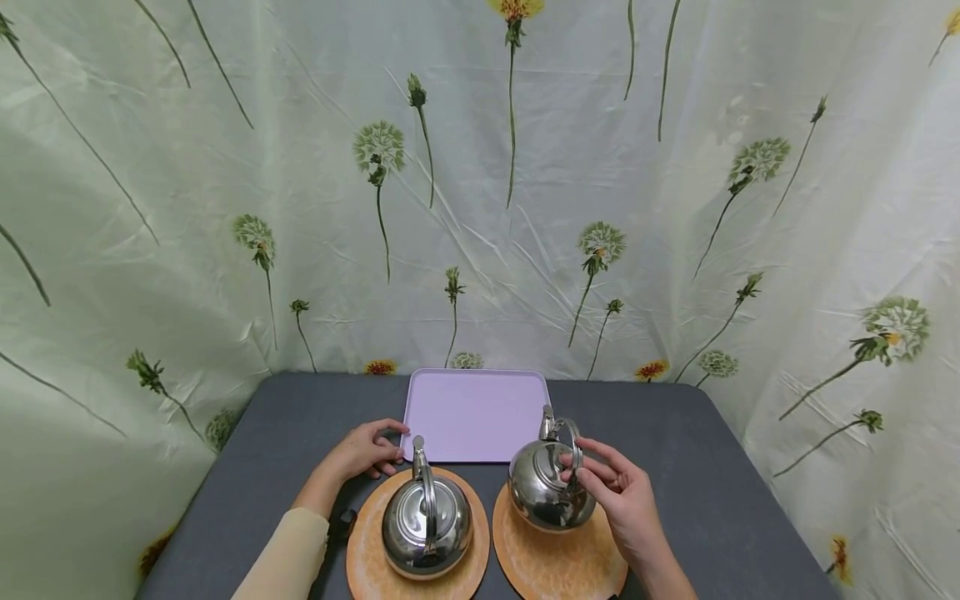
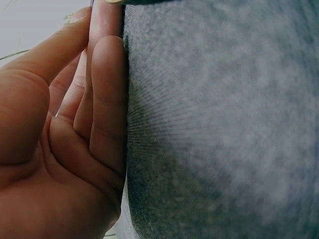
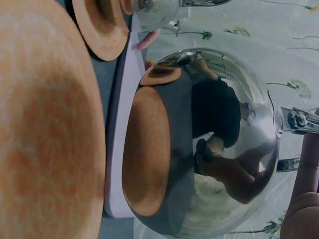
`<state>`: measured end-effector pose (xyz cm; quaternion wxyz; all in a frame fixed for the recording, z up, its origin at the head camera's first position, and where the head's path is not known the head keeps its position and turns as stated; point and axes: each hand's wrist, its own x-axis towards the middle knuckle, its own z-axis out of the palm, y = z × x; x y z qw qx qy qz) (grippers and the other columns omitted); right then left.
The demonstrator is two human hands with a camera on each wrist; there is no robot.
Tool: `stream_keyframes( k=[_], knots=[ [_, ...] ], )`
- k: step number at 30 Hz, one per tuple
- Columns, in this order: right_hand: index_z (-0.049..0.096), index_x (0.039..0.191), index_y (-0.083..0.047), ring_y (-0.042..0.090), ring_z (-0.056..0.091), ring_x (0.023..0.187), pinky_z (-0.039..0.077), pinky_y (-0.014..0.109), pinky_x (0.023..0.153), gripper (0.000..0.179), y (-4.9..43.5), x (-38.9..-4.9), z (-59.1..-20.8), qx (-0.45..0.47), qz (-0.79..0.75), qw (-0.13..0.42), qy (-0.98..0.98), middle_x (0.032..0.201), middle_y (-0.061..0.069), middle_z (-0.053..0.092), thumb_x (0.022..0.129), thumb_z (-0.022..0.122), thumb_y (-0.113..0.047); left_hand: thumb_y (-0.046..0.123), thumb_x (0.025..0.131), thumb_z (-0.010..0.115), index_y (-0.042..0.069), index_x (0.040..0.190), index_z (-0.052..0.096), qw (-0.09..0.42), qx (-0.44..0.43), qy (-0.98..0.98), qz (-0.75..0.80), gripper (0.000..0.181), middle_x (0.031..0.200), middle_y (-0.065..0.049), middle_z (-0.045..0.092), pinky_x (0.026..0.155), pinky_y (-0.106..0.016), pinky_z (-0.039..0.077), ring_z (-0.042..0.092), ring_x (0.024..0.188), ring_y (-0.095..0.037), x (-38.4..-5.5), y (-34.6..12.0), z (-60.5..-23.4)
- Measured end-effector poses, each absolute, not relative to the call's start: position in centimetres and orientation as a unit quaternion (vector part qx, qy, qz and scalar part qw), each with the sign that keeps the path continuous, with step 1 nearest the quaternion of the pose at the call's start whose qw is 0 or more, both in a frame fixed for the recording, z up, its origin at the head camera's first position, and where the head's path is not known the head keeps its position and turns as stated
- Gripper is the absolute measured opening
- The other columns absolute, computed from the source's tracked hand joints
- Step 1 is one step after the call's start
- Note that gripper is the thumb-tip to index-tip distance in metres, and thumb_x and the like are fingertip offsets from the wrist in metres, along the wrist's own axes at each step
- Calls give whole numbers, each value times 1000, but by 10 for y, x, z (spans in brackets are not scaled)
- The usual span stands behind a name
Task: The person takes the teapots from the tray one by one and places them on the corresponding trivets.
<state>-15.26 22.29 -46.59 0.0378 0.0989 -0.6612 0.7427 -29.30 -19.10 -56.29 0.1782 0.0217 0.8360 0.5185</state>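
Observation:
A shiny steel kettle (image 1: 551, 487) hangs from my right hand (image 1: 618, 492), whose fingers and thumb grip its upright handle. It overlaps the right round board (image 1: 562, 558) in the head view; the right wrist view shows its mirrored side (image 3: 219, 149) raised off that board. My left hand (image 1: 367, 450) rests on the table with fingers fairly straight, fingertips at the left edge of the lilac tray (image 1: 476, 417). A matching steel kettle (image 1: 427, 525) stands on the left round board (image 1: 363, 542), close to that hand.
The tray lies behind the two boards on a dark grey cloth-covered table (image 1: 720, 500). A pale curtain (image 1: 480, 208) with printed dandelions hangs behind the table and along both sides.

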Motion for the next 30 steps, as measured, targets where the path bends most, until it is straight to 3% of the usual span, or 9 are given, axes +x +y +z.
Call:
stream_keyframes(
  k=[15,22,30],
  knots=[
    [67,136,-9,11,81,92,62,24,87,36,235,-137,-482,78,728,29,-680,109,-2,83,103,63,2,7,98,73,9,137,65,178,26,837,517,40,84,-5,78,54,-31,55,73,63,-13,-291,-189,-561],
    [68,133,-13,12,81,91,62,24,86,35,238,-133,-489,58,731,27,-679,108,-1,83,102,63,2,7,98,73,10,137,65,175,26,840,514,40,84,-4,78,55,-32,56,73,63,-14,-291,-190,-561],
    [64,136,1,14,81,88,62,25,85,36,237,-132,-496,20,724,36,-689,105,2,84,100,66,2,6,98,73,10,137,65,172,25,840,514,40,82,-2,78,55,-32,56,74,63,-14,-292,-191,-563]
  ],
)
